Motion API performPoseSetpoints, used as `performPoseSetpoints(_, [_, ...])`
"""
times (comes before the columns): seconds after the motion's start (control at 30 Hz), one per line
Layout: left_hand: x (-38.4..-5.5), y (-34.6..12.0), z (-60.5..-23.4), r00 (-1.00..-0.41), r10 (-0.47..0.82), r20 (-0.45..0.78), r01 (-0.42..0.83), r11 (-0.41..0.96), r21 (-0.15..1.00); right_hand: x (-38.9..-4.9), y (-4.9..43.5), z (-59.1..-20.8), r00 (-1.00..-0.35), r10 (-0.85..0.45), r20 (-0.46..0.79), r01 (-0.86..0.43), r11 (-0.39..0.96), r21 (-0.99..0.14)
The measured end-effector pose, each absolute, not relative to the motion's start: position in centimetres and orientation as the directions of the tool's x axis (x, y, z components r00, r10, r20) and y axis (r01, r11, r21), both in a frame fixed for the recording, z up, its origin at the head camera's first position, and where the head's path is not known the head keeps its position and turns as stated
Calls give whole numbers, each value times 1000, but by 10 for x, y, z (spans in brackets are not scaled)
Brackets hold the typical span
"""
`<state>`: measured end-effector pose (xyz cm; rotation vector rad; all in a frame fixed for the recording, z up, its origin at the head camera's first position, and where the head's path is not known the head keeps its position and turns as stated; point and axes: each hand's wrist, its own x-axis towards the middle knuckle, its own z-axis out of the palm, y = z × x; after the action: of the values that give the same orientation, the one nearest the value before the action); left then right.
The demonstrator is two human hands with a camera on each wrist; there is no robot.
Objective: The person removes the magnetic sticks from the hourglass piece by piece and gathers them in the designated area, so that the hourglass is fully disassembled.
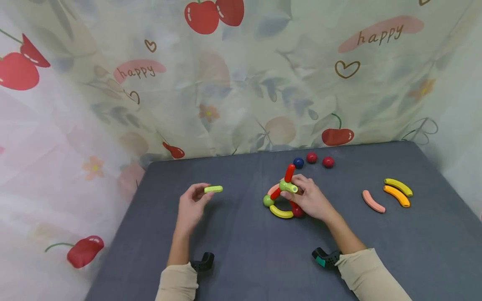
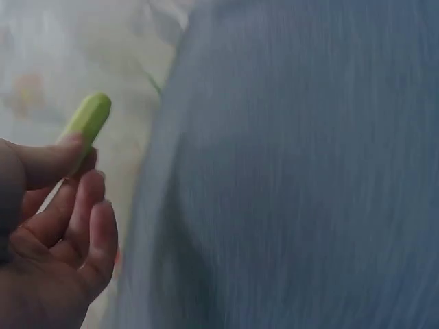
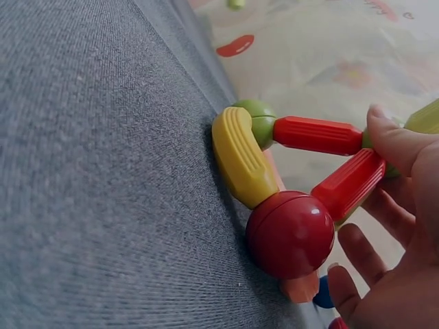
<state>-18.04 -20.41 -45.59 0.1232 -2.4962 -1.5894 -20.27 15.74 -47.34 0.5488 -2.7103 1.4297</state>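
Your left hand [image 1: 190, 207] pinches a green stick [image 1: 213, 189]; your right hand [image 1: 310, 198] grips a ball-and-stick frame [image 1: 276, 193], three balls [image 1: 311, 158] beyond it.

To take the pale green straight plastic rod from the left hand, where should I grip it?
Likely the free end of the pale green rod, coming from the right: the left hand pinches its other end, leaving this one sticking out.

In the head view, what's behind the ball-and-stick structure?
A dark blue ball and two red balls, on the gray tabletop. The structure and right hand hide the tabletop directly behind them.
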Motion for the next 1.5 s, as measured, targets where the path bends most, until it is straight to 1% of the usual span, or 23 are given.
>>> performPoseSetpoints(0.1, [-181, -232, -465, -974, -221, 45, -92, 573, 814, -203, 157, -473, -937, -293, 188, -321, 516, -794])
performPoseSetpoints(0.2, [-182, -251, -471, -971, -239, -3, -167, 667, 727, -204, 156, -473, -937, -294, 188, -323, 522, -789])
performPoseSetpoints(0.33, [-181, -261, -474, -977, -208, -42, -185, 739, 648, -205, 157, -474, -937, -294, 189, -323, 523, -789])
performPoseSetpoints(0.47, [-179, -263, -476, -981, -194, -29, -171, 771, 614, -204, 157, -474, -937, -295, 187, -321, 517, -794])
performPoseSetpoints(0.57, [-177, -252, -473, -985, -173, 25, -112, 732, 672, -204, 157, -475, -935, -304, 182, -321, 512, -797])
performPoseSetpoints(0.63, [-175, -232, -468, -986, -145, 87, -36, 682, 731, -204, 157, -475, -935, -306, 179, -318, 504, -803])
performPoseSetpoints(0.7, [-172, -205, -461, -982, -104, 155, 60, 612, 789, -204, 157, -475, -935, -310, 173, -315, 498, -808])
performPoseSetpoints(0.73, [-171, -188, -456, -982, -63, 179, 111, 577, 809, -203, 158, -475, -936, -309, 170, -310, 494, -813])
performPoseSetpoints(0.8, [-170, -154, -447, -973, 12, 231, 203, 523, 828, -203, 158, -475, -938, -305, 167, -306, 494, -814])
performPoseSetpoints(0.87, [-171, -122, -440, -963, 80, 257, 265, 461, 847, -203, 159, -476, -939, -302, 163, -302, 500, -812])
performPoseSetpoints(1.0, [-175, -71, -434, -947, 192, 258, 311, 354, 882, -204, 160, -477, -934, -312, 176, -318, 499, -806])
performPoseSetpoints(1.13, [-178, -42, -437, -928, 261, 264, 333, 270, 903, -205, 161, -479, -921, -327, 210, -357, 500, -789])
performPoseSetpoints(1.23, [-180, -31, -439, -912, 283, 297, 371, 260, 891, -207, 160, -480, -918, -331, 219, -369, 507, -779])
performPoseSetpoints(1.37, [-181, -24, -440, -899, 284, 335, 414, 293, 862, -208, 160, -480, -918, -331, 218, -366, 496, -787])
performPoseSetpoints(1.5, [-182, -22, -439, -900, 295, 321, 404, 288, 868, -206, 161, -480, -923, -323, 210, -352, 485, -800])
